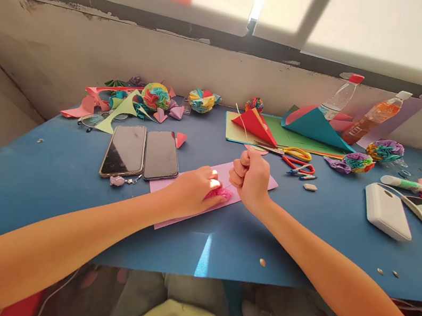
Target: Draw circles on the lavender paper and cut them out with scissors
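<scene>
My left hand [199,191] is closed over a bright pink crinkled bundle [219,193], low over a sheet of lilac paper [168,218]. The fingers cover part of the bundle, so I cannot tell whether it is paper or thread. My right hand [250,178] makes a fist just to the right, above the sheet's right end. From the top of this fist a thin pale strand [241,121] sticks up and leans left. A fine line seems to run between the two hands. Behind the right fist lie scissors with yellow handles [296,153] and a red-handled pair [302,166].
Two phones [125,150] [163,155] lie left of the lilac paper. Pleated paper balls [156,96] and scraps line the wall. Coloured sheets [306,141] and two bottles [340,99] [377,116] are at the back right. A white power bank [388,212] sits at right.
</scene>
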Demonstrator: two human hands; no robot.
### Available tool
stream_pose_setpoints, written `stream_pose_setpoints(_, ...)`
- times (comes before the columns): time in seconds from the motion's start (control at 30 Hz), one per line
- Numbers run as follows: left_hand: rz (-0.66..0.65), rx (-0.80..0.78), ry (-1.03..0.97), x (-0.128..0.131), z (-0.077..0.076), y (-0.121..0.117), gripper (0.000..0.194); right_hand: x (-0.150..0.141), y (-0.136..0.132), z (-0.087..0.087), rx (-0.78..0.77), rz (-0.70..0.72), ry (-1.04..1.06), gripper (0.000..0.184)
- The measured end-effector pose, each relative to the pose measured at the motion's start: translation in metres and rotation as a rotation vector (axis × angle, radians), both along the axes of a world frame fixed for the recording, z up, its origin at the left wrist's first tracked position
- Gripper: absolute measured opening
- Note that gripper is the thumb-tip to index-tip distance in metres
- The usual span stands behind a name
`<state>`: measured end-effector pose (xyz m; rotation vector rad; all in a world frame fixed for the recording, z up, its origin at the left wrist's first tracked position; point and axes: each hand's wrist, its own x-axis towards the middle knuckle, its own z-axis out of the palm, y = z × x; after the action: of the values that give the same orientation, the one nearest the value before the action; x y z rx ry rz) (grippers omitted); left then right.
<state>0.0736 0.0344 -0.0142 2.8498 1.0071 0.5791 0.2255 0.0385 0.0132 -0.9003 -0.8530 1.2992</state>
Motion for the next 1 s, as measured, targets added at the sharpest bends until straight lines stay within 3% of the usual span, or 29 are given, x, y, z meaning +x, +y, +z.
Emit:
stream_pose_setpoints(0.57, 0.019, -0.032, 0.027, -0.0016, -0.0033, 0.0015, 0.029, 0.0016, -0.0084, 0.0034, -0.006, 0.053, -0.049, 0.041)
stream_pose_setpoints(0.7, 0.011, -0.033, 0.001, -0.0016, -0.0049, 0.0020, 0.030, 0.0023, -0.0055, 0.0052, 0.035, 0.009, -0.030, 0.043)
stream_pose_setpoints(0.9, 0.090, -0.228, -0.059, 0.0013, 0.0010, 0.0013, 0.026, 0.0023, -0.0011, -0.0001, 0.021, 0.014, -0.039, 0.043)
stream_pose_setpoints(1.0, 0.096, -0.245, -0.078, 0.0017, 0.0018, 0.0008, 0.026, 0.0024, -0.0013, -0.0007, 0.023, 0.011, -0.038, 0.043)
